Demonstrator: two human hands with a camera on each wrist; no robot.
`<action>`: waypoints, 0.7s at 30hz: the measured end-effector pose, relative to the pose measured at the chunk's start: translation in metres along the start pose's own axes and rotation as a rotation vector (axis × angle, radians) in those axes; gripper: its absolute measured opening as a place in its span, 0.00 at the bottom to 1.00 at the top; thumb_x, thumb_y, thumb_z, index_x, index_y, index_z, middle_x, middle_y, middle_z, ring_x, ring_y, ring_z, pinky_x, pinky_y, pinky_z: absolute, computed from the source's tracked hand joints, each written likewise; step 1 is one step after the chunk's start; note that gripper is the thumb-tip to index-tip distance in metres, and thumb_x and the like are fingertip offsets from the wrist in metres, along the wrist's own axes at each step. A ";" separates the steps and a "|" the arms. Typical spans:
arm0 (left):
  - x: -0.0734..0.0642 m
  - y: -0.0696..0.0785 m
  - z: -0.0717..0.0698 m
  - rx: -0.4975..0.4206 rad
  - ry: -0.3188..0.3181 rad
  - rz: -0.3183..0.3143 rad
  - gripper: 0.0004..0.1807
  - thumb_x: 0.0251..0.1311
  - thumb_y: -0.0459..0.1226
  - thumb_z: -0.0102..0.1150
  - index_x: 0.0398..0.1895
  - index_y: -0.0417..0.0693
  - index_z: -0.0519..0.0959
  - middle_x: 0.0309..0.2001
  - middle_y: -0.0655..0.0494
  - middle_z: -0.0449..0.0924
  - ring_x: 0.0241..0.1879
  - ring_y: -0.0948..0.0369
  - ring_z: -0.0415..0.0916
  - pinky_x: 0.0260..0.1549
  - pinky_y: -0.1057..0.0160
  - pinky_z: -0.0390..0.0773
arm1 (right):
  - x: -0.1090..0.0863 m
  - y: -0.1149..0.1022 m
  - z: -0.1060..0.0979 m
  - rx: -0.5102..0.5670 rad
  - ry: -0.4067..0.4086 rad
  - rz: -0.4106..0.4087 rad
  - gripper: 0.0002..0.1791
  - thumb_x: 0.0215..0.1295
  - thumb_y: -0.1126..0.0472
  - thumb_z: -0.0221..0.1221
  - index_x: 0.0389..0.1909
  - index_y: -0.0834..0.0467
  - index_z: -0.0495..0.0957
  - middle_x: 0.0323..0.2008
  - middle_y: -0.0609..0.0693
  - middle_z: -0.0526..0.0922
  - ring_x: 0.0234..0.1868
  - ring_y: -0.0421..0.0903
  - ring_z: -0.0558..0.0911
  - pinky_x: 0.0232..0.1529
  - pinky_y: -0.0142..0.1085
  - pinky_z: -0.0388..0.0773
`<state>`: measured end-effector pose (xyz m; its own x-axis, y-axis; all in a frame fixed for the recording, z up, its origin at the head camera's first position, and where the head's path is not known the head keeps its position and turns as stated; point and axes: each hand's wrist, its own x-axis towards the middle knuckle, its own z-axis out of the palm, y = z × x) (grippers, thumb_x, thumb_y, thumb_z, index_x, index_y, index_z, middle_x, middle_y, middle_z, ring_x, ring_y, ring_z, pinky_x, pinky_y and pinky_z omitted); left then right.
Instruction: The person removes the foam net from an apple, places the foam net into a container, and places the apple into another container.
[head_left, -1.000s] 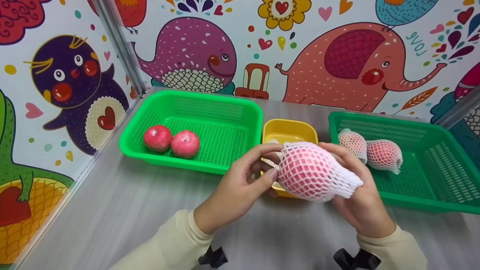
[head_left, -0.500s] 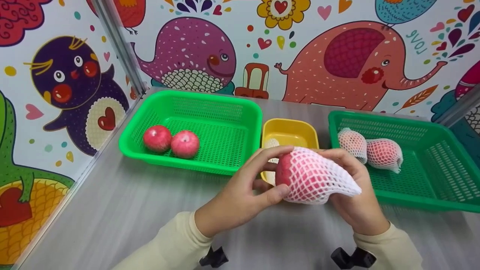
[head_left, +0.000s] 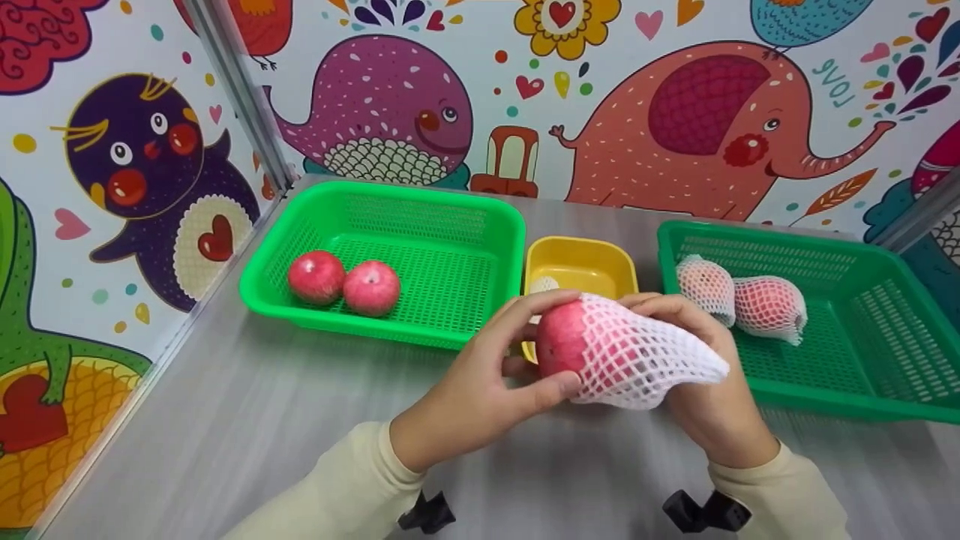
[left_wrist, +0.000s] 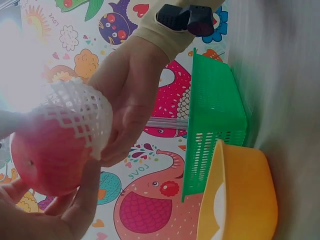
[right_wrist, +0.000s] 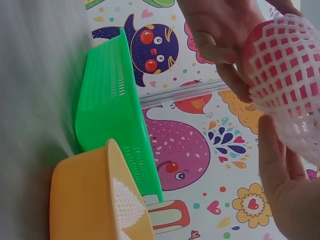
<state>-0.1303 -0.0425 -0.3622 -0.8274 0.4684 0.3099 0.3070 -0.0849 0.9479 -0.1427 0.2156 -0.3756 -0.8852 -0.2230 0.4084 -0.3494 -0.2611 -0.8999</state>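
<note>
A red apple (head_left: pixel 558 341) is held up over the near end of the yellow box, part way inside a white foam net (head_left: pixel 637 356). My left hand (head_left: pixel 480 386) grips the bare side of the apple, thumb near the net's edge. Round the netted side, my right hand (head_left: pixel 716 401) holds the net and fruit from behind; several of its fingers are hidden there. The net's narrow end sticks out to the right over that palm. In the left wrist view the bare apple (left_wrist: pixel 50 160) shows below the bunched net (left_wrist: pixel 90 112); the right wrist view shows mostly net (right_wrist: pixel 290 65).
Two bare apples (head_left: pixel 371 288) sit in the light green basket (head_left: pixel 427 330) at left. Beyond my hands stands the yellow box (head_left: pixel 581 255) with white foam nets (right_wrist: pixel 125 202) inside. The dark green basket (head_left: pixel 840 390) at right has two netted fruits (head_left: pixel 769 307). Patterned walls close the back and left.
The net has slid rightward off the apple's left side, baring more red skin. My left thumb and fingers have shifted onto the bare apple; both hands stay in about the same place.
</note>
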 end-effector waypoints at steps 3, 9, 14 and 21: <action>0.000 0.001 -0.004 -0.003 0.026 -0.009 0.35 0.70 0.45 0.72 0.78 0.66 0.70 0.69 0.58 0.70 0.65 0.55 0.77 0.55 0.53 0.86 | 0.000 -0.005 0.002 -0.063 0.029 0.026 0.22 0.78 0.77 0.57 0.69 0.70 0.71 0.66 0.68 0.76 0.65 0.63 0.76 0.64 0.44 0.82; 0.004 0.000 -0.016 0.069 0.101 0.001 0.38 0.69 0.46 0.73 0.80 0.66 0.68 0.72 0.60 0.68 0.67 0.54 0.74 0.55 0.54 0.86 | 0.000 -0.015 0.001 -0.026 0.079 0.076 0.26 0.78 0.77 0.55 0.74 0.68 0.68 0.71 0.70 0.70 0.68 0.64 0.74 0.63 0.42 0.82; 0.012 -0.003 -0.027 0.141 0.136 0.009 0.39 0.70 0.48 0.72 0.81 0.64 0.67 0.73 0.62 0.68 0.67 0.56 0.74 0.53 0.54 0.87 | 0.003 -0.021 -0.002 -0.117 0.146 0.055 0.18 0.81 0.73 0.55 0.67 0.73 0.74 0.68 0.70 0.72 0.64 0.64 0.77 0.61 0.43 0.83; 0.025 -0.004 -0.043 0.226 0.160 0.029 0.39 0.69 0.50 0.72 0.81 0.61 0.68 0.71 0.61 0.70 0.65 0.57 0.75 0.52 0.54 0.87 | 0.009 -0.024 -0.005 -0.214 0.241 0.039 0.14 0.79 0.71 0.61 0.60 0.73 0.80 0.58 0.68 0.79 0.51 0.60 0.84 0.53 0.41 0.87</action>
<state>-0.1730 -0.0683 -0.3550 -0.8749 0.3219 0.3618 0.4142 0.1103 0.9035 -0.1444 0.2249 -0.3508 -0.9376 0.0061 0.3476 -0.3475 -0.0473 -0.9365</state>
